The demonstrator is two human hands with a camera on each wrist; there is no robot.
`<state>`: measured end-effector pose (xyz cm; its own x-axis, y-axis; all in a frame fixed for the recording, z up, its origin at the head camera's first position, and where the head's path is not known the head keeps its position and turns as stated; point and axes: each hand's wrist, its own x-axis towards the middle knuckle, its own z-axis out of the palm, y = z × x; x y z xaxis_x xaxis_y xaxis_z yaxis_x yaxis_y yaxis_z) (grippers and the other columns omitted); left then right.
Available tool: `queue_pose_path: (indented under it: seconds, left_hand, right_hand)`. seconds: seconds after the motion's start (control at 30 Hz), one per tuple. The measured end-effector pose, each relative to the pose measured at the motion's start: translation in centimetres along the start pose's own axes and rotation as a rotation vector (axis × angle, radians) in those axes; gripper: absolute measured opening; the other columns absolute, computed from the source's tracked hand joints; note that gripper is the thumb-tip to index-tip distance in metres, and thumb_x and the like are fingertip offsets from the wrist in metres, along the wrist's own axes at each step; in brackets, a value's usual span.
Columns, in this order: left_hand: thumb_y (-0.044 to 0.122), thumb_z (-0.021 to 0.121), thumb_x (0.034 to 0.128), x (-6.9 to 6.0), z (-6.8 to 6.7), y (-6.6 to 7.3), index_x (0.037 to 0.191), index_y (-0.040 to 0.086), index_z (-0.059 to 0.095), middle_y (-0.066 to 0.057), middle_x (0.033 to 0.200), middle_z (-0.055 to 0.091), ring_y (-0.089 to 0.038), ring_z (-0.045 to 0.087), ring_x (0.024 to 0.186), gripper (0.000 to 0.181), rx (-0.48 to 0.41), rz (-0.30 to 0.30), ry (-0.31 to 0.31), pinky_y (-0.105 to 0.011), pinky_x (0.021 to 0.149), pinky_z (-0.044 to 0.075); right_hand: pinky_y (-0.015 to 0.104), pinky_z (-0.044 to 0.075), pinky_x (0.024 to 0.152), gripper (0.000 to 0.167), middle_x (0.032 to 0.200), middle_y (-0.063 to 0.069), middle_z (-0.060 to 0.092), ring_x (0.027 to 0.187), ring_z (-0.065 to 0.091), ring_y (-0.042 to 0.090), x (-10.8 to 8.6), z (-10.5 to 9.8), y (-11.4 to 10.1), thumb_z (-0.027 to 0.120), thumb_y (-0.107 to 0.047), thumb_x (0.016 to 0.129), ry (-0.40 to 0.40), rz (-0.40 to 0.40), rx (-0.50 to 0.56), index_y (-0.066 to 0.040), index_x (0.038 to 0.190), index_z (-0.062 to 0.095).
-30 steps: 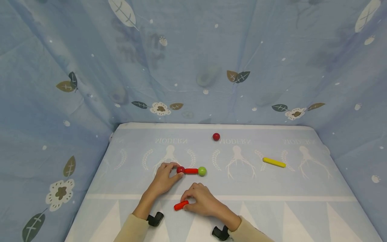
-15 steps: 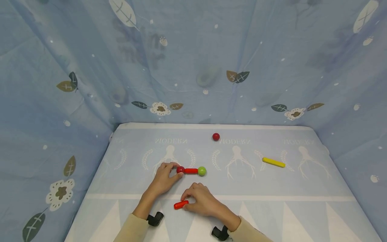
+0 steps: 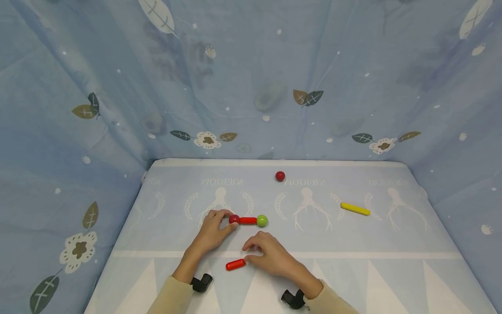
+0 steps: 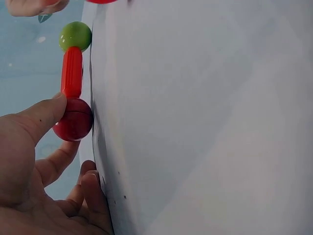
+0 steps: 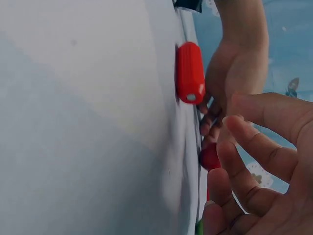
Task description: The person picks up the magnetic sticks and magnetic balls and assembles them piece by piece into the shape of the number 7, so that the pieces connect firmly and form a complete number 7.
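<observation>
My left hand (image 3: 211,231) pinches a dark red ball (image 4: 73,120) between thumb and finger. A red stick (image 3: 248,220) joins that ball to a green ball (image 3: 262,220), all three in one line on the cloth. Just right of a loose red stick (image 3: 235,264), my right hand (image 3: 272,255) hovers with its fingers apart, holding nothing. The right wrist view shows a gap between the fingertips and the loose stick (image 5: 190,72).
A second dark red ball (image 3: 280,176) lies near the table's back edge. To the right is a yellow stick (image 3: 355,209). Patterned cloth hangs behind and at both sides. Black devices (image 3: 201,283) are at both wrists.
My right hand has let go of the loose red stick and moved slightly right and back from it, its fingers spreading. The left hand has stayed in place.
</observation>
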<state>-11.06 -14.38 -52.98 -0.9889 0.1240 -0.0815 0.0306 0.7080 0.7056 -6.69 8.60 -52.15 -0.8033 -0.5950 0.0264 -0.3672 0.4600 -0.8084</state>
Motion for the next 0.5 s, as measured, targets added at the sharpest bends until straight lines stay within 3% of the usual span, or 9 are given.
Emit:
queue_pose_path:
  seconds: [0.5]
  left_hand:
    - [0.034, 0.076, 0.0905, 0.1, 0.1, 0.0, 0.12, 0.016, 0.066, -0.01, 0.118, 0.053, -0.024, 0.05, 0.102, 0.035, -0.002, -0.014, -0.004, -0.046, 0.086, 0.046]
  right_hand:
    - [0.029, 0.047, 0.072, 0.017, 0.092, -0.01, 0.061, 0.082, 0.056, 0.012, -2.7, -4.0, 2.0, 0.078, -0.019, 0.089, 0.207, 0.134, 0.033, -0.017, 0.106, 0.073]
